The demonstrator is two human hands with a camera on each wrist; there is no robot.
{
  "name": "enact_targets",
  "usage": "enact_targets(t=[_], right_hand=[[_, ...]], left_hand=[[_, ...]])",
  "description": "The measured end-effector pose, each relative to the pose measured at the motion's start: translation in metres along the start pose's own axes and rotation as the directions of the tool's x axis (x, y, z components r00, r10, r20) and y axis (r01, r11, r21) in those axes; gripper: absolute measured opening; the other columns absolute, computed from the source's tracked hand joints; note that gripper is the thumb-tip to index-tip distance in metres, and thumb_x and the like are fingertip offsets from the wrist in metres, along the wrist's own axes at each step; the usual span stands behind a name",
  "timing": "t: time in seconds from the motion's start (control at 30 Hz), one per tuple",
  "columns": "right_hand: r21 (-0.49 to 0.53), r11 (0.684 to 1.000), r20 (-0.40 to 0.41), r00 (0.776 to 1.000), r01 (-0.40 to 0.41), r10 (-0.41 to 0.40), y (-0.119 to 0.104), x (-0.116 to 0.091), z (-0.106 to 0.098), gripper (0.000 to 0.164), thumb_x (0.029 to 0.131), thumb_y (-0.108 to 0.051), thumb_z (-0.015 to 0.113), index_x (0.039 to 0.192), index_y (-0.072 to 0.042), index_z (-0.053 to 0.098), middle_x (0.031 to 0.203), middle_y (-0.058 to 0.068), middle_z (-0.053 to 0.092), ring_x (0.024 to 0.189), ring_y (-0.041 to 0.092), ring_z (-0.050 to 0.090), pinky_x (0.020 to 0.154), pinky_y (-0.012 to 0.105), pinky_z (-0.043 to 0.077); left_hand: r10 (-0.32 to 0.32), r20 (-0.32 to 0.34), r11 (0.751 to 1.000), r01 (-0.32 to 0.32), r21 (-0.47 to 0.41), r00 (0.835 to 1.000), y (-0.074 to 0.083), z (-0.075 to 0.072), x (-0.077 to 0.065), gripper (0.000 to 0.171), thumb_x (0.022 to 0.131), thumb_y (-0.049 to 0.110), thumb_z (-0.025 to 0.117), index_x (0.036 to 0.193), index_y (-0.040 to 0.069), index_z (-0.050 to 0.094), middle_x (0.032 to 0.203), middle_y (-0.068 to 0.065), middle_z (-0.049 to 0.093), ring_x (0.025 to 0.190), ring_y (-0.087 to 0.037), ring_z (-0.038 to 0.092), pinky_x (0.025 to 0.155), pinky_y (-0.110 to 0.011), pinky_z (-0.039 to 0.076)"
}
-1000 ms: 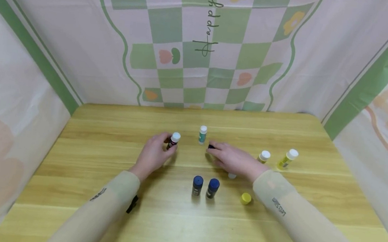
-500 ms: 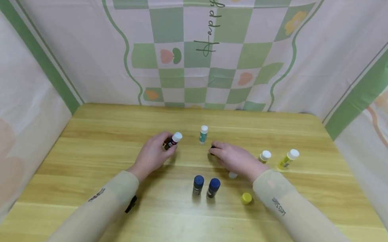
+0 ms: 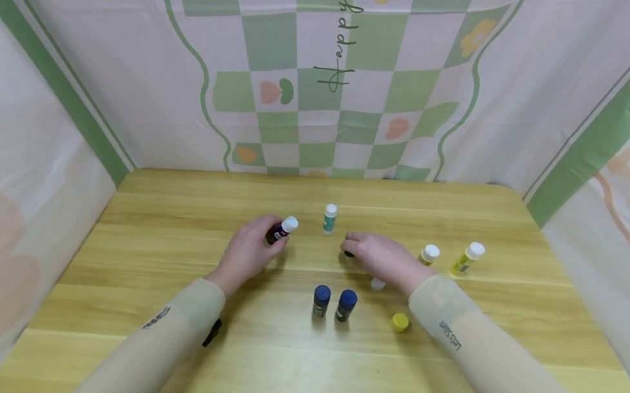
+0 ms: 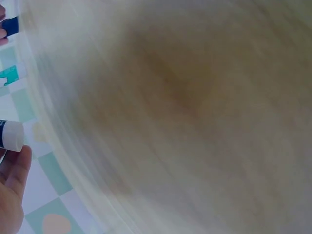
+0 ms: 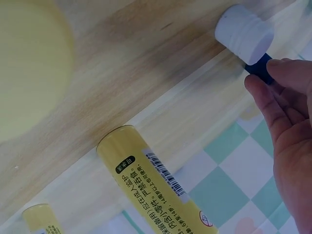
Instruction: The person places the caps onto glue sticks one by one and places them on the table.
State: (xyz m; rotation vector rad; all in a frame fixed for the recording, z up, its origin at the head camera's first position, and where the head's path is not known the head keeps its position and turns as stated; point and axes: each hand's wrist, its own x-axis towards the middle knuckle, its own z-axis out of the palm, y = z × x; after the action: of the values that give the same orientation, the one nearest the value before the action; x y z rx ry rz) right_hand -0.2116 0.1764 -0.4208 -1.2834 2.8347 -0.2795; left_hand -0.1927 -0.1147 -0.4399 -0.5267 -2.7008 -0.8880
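In the head view my left hand grips a dark tube with a white top, which leans toward the right. The left wrist view shows this white top beside the curled fingers. My right hand pinches a small dark blue cap between thumb and fingers, low over the table. Behind it in the right wrist view is a white cap. Between the hands, farther back, a teal tube with a white top stands upright.
Two dark tubes with blue tops, one left and one right, stand nearer the person. A yellow cap lies right of them. Two yellow tubes with white tops stand right: one partly behind the forearm, one beyond.
The tube in my left hand has tipped further to the right. My right hand has shifted slightly right, and the dark cap has moved a little toward the person.
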Motion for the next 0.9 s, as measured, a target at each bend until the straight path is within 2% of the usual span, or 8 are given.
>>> enact_targets(t=[0.33, 0.5, 0.67, 0.9], right_hand=[[0.020, 1.000, 0.016, 1.000, -0.019, 0.019, -0.0005, 0.0002, -0.0015, 0.039, 0.084, 0.015, 0.069, 0.117, -0.005, 0.071, 0.125, 0.018, 0.069, 0.110, 0.034, 0.070, 0.093, 0.043, 0.059], [0.027, 0.999, 0.025, 0.999, -0.025, 0.025, 0.0013, -0.0003, -0.0006, 0.040, 0.082, 0.018, 0.067, 0.115, -0.005, 0.073, 0.122, 0.017, 0.070, 0.110, 0.033, 0.070, 0.093, 0.043, 0.059], [0.051, 0.998, 0.029, 0.999, -0.043, 0.042, 0.0038, -0.0022, 0.0008, 0.041, 0.082, 0.018, 0.065, 0.116, -0.004, 0.072, 0.121, 0.018, 0.071, 0.110, 0.035, 0.069, 0.094, 0.044, 0.058], [0.049, 0.997, 0.006, 0.998, -0.056, 0.056, 0.0044, -0.0034, -0.0006, 0.028, 0.089, 0.003, 0.074, 0.116, -0.002, 0.070, 0.114, 0.018, 0.073, 0.102, 0.033, 0.072, 0.087, 0.041, 0.061]], left_hand=[[0.055, -0.038, 0.998, -0.053, 0.045, 0.998, 0.0016, -0.0005, -0.0003, 0.026, 0.094, 0.016, 0.076, 0.117, 0.007, 0.069, 0.110, -0.009, 0.071, 0.098, -0.024, 0.070, 0.087, -0.039, 0.060], [0.117, -0.061, 0.992, -0.113, 0.058, 0.991, 0.0039, -0.0007, -0.0004, 0.027, 0.092, 0.015, 0.077, 0.117, 0.007, 0.070, 0.110, -0.010, 0.071, 0.098, -0.024, 0.070, 0.087, -0.036, 0.061], [0.163, -0.056, 0.984, -0.159, 0.077, 0.985, 0.0065, -0.0009, -0.0005, 0.029, 0.091, 0.015, 0.079, 0.118, 0.008, 0.070, 0.111, -0.008, 0.071, 0.099, -0.023, 0.069, 0.087, -0.035, 0.060], [0.212, -0.059, 0.974, -0.205, 0.101, 0.976, 0.0072, -0.0005, -0.0003, 0.030, 0.091, 0.015, 0.079, 0.119, 0.008, 0.071, 0.108, -0.007, 0.069, 0.096, -0.021, 0.067, 0.083, -0.033, 0.060]])
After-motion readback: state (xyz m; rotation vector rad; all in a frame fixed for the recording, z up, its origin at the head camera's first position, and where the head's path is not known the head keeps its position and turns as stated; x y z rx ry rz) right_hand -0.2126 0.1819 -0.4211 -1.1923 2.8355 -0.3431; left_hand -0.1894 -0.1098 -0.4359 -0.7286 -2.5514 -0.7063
